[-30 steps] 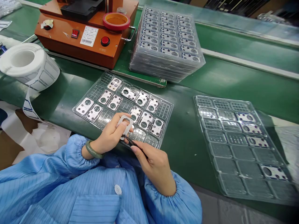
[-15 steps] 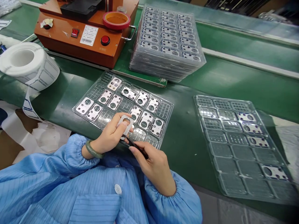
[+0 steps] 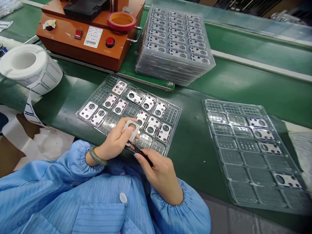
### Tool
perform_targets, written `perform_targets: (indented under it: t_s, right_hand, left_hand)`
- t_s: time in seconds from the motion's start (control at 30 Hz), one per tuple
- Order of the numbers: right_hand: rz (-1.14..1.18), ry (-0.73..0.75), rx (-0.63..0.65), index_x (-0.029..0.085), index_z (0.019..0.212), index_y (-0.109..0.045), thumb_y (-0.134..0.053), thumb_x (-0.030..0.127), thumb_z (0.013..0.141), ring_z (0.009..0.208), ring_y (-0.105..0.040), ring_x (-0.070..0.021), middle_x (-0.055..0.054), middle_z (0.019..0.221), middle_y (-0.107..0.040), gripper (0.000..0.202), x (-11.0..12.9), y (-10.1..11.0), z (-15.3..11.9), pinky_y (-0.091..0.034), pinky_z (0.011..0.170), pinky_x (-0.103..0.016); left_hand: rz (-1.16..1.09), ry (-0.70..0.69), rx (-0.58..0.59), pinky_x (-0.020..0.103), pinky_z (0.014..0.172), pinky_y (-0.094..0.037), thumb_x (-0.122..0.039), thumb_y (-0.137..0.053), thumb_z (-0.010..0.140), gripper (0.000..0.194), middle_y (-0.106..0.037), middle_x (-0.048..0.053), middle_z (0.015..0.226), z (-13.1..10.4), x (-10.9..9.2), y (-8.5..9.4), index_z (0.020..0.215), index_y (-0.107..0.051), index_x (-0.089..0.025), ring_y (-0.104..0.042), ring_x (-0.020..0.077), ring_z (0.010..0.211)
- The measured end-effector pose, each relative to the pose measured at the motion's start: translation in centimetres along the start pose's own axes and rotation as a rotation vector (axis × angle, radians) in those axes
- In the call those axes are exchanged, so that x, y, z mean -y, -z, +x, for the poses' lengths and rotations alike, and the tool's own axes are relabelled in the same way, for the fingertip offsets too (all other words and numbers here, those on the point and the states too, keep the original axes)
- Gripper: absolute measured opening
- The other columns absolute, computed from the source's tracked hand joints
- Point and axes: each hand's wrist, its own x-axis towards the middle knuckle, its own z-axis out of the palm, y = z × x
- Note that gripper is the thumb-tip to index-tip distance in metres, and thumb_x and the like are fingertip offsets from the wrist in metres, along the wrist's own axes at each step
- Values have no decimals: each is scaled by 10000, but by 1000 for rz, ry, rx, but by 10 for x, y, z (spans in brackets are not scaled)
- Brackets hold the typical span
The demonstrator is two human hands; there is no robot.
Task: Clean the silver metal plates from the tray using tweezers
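Note:
My left hand [image 3: 116, 138] pinches a small silvery metal plate [image 3: 134, 129] with a large round hole, holding it tilted above the near edge of a clear plastic tray [image 3: 109, 123]. In my right hand [image 3: 159, 170] is a pair of black tweezers [image 3: 142, 153], closed between thumb and fingers. The tweezers' tips meet the lower edge of the held plate; exactly what they touch there is too small to make out. Similar metal plates [image 3: 152, 126] lie in several of the tray's pockets, while other pockets are bare.
A second clear tray [image 3: 253, 162] with a few plates lies at the right. Behind stand a tall stack of filled trays [image 3: 174, 70] and an orange machine [image 3: 80, 48] carrying a red tape roll [image 3: 112, 26]. A label roll [image 3: 50, 70] stands at the left.
The tweezers have shifted very slightly at the lower edge of the held plate. Both hands stay almost in the same place.

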Motion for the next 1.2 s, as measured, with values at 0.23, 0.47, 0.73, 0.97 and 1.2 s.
perform_targets:
  t_s: [0.23, 0.47, 0.73, 0.97, 1.2]
  right_hand:
    - [80, -7, 1, 165, 758, -629, -389, 258, 981, 513, -594, -125, -9, 582, -619, 341, 1, 2, 0, -427, 496, -238]
    - [38, -18, -86, 157, 827, -650, -538, 294, 926, 565, -628, -127, -16, 675, -683, 203, 0, -3, 1, -442, 529, -229]
    - [-63, -14, -26, 155, 815, -684, -552, 296, 918, 562, -624, -126, -15, 654, -681, 220, 0, -4, -1, -419, 537, -224]
    - [-7, -69, 89, 172, 816, -707, -482, 324, 953, 559, -638, -127, -10, 649, -690, 304, 3, 2, 2, -410, 525, -213]
    - [-10, -95, 177, 182, 893, -707, -376, 320, 990, 577, -669, -149, -12, 679, -713, 372, 6, 6, 5, -439, 511, -229]
  left_hand:
    - [-2, -16, 4, 242, 566, -508, -364, -442, 938, 298, -593, 2, 816, 1, 3, 1, 1187, -463, -204, -574, 85, 533]
    - [-3, -34, 14, 232, 562, -514, -359, -444, 942, 274, -592, -11, 810, 1, 3, 1, 1175, -457, -215, -577, 74, 516]
    - [61, -45, -25, 218, 554, -506, -364, -445, 941, 298, -611, 9, 808, 0, 5, 2, 1194, -473, -209, -574, 92, 584]
    - [20, -42, -7, 226, 548, -503, -371, -438, 946, 289, -605, 2, 805, 0, 7, 2, 1190, -470, -220, -561, 86, 553]
    - [32, -43, -11, 227, 558, -508, -365, -439, 947, 282, -606, 2, 808, 0, 8, 3, 1194, -469, -232, -573, 92, 580]
